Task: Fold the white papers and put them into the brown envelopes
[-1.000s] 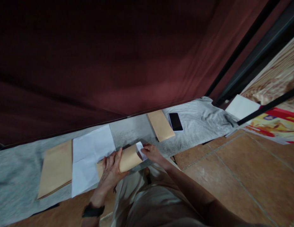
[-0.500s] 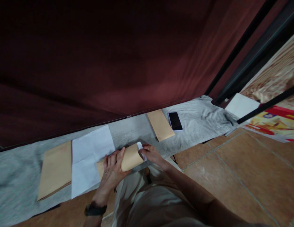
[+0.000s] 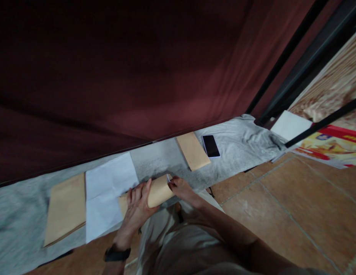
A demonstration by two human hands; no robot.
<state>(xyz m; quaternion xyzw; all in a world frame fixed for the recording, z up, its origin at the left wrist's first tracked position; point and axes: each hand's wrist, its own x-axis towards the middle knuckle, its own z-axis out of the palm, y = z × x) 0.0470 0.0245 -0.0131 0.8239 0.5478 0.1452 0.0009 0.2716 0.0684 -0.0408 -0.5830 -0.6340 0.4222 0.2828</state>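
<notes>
My left hand grips a brown envelope that bulges open at its right end, low in the middle of the view. My right hand pinches a folded white paper at the envelope's mouth; only a small corner of the paper shows outside. Both hands hover over the near edge of a grey cloth spread on the floor. A black band sits on my left wrist.
On the cloth lie a creased white sheet, a stack of brown envelopes at the left, another brown envelope and a black phone at the right. A dark red curtain hangs behind. Tiled floor lies right; printed papers sit far right.
The white paper has slid further into the brown envelope; less of it shows now. My right hand has moved slightly left toward the envelope's mouth. My left hand keeps its grip.
</notes>
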